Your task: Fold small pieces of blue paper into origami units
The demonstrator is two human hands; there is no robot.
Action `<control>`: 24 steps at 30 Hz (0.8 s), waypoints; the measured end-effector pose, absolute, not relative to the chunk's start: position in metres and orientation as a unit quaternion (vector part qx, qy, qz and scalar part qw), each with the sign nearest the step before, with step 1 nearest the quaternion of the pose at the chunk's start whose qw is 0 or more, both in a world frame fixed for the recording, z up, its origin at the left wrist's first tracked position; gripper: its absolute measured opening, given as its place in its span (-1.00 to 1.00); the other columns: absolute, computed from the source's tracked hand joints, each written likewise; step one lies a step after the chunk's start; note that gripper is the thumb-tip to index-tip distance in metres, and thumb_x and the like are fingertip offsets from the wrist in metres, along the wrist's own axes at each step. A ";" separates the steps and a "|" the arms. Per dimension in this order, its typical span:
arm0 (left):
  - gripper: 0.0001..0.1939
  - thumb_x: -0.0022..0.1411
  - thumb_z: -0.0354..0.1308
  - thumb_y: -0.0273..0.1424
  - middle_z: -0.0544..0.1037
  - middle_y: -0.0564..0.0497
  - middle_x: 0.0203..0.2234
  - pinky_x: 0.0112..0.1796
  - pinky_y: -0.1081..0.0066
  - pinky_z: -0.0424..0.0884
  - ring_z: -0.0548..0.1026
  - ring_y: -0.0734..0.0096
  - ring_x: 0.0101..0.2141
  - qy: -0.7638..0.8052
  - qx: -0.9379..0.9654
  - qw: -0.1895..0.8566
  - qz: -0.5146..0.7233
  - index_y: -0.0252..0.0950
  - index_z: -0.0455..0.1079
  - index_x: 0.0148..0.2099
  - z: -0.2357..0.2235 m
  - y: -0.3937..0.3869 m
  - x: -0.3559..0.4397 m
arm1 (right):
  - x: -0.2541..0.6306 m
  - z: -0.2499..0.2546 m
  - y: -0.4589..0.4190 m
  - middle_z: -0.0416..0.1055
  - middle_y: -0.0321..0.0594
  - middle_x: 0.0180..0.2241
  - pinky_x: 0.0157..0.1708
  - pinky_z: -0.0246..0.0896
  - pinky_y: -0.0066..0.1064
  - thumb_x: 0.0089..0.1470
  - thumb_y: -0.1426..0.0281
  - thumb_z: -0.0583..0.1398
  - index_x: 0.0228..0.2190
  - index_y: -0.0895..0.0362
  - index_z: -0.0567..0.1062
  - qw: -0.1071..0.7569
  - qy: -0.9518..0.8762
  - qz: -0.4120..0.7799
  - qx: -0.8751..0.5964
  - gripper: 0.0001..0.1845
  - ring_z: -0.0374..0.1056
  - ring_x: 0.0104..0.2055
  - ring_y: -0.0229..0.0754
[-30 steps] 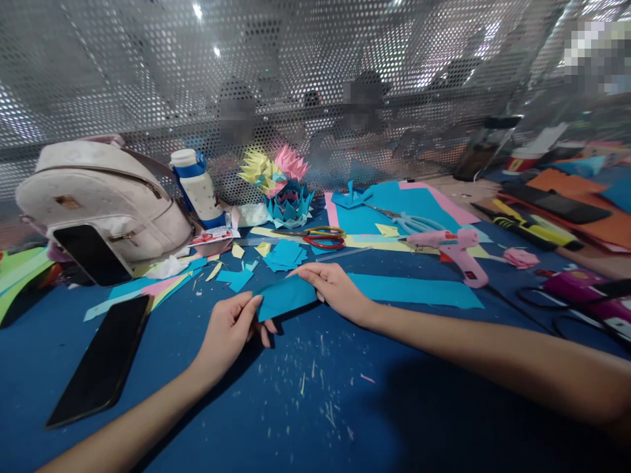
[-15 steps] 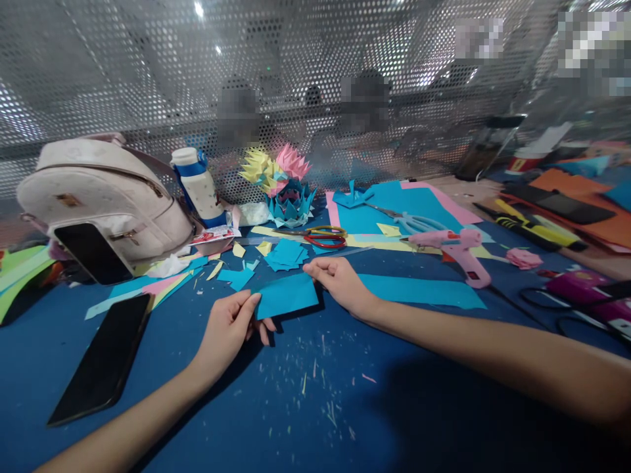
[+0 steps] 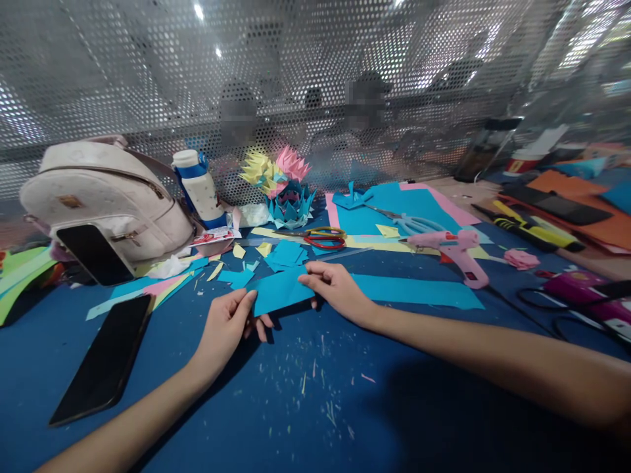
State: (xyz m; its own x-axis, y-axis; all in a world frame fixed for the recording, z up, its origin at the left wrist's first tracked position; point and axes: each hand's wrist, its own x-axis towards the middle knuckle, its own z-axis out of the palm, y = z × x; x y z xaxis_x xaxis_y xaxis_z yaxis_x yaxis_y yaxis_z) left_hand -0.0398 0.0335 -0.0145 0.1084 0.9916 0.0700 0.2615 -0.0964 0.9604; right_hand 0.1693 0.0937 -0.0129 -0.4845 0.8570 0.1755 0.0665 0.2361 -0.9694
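A small rectangular piece of blue paper point(image 3: 279, 292) is held a little above the table between my two hands. My left hand point(image 3: 231, 316) pinches its left edge between thumb and fingers. At its right end, my right hand point(image 3: 335, 289) grips the upper corner, thumb in front and fingers behind. Just beyond the piece lies a stack of cut blue paper point(image 3: 286, 253). To the right, a long blue paper strip point(image 3: 419, 290) lies flat, partly behind my right hand. Red and yellow-handled scissors point(image 3: 325, 238) rest behind the stack.
A pink glue gun point(image 3: 456, 248) and blue-handled scissors point(image 3: 419, 223) lie at right. Folded paper flowers point(image 3: 290, 200) stand at the back, beside a bottle point(image 3: 200, 190) and a backpack point(image 3: 106, 190). A black phone point(image 3: 103, 361) lies at left. Paper scraps dot the blue table point(image 3: 276, 420).
My right hand has shifted slightly left and its thumb now lies over the front of the blue paper's right end. The paper has tilted, its right end higher. My left hand keeps its pinch.
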 end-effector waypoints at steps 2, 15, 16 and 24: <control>-0.55 0.33 -0.05 -0.21 0.50 -0.03 -0.75 -0.65 0.54 0.14 0.28 0.52 -0.76 0.515 0.610 0.428 0.423 -0.36 0.39 -0.51 -0.014 0.033 -0.040 | 0.167 -0.013 0.095 0.21 -0.43 -0.68 -0.65 0.20 -0.51 0.08 0.18 0.20 -0.58 0.12 0.19 0.361 -0.680 0.533 -0.350 -0.62 0.27 -0.69 -0.36; -0.55 0.33 -0.04 -0.22 0.50 -0.04 -0.75 -0.62 0.52 0.24 0.35 0.47 -0.73 0.511 0.608 0.431 0.429 -0.36 0.39 -0.50 -0.013 0.031 -0.040 | 0.170 -0.016 0.097 0.18 -0.45 -0.84 -0.61 0.17 -0.50 0.13 0.06 0.11 -0.67 0.12 0.20 0.357 -0.677 0.527 -0.370 -0.49 0.12 -0.78 -0.40; -0.56 0.33 -0.03 -0.22 0.50 -0.04 -0.74 -0.63 0.52 0.24 0.36 0.47 -0.73 0.511 0.600 0.434 0.436 -0.36 0.38 -0.51 -0.013 0.032 -0.040 | 0.169 -0.015 0.096 0.24 -0.43 -0.80 -0.62 0.17 -0.51 0.09 0.06 0.14 -0.63 0.12 0.23 0.360 -0.673 0.536 -0.361 -0.53 0.16 -0.75 -0.39; -0.62 0.30 0.01 -0.23 0.57 -0.06 -0.60 -0.63 0.53 0.28 0.44 0.48 -0.68 0.500 0.542 0.475 0.479 -0.34 0.30 -0.50 -0.017 0.034 -0.042 | 0.169 -0.015 0.099 0.19 -0.45 -0.78 -0.62 0.10 -0.53 0.13 0.12 0.14 -0.60 0.14 0.28 0.358 -0.689 0.529 -0.343 -0.58 0.16 -0.73 -0.40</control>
State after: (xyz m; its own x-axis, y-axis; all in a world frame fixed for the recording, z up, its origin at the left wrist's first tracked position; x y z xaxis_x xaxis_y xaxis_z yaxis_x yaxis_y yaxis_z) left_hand -0.0420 0.0344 -0.0166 0.0405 0.9982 0.0448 0.0866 -0.0482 0.9951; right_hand 0.1693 0.0987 -0.0147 -0.5092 0.8506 0.1309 0.0944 0.2064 -0.9739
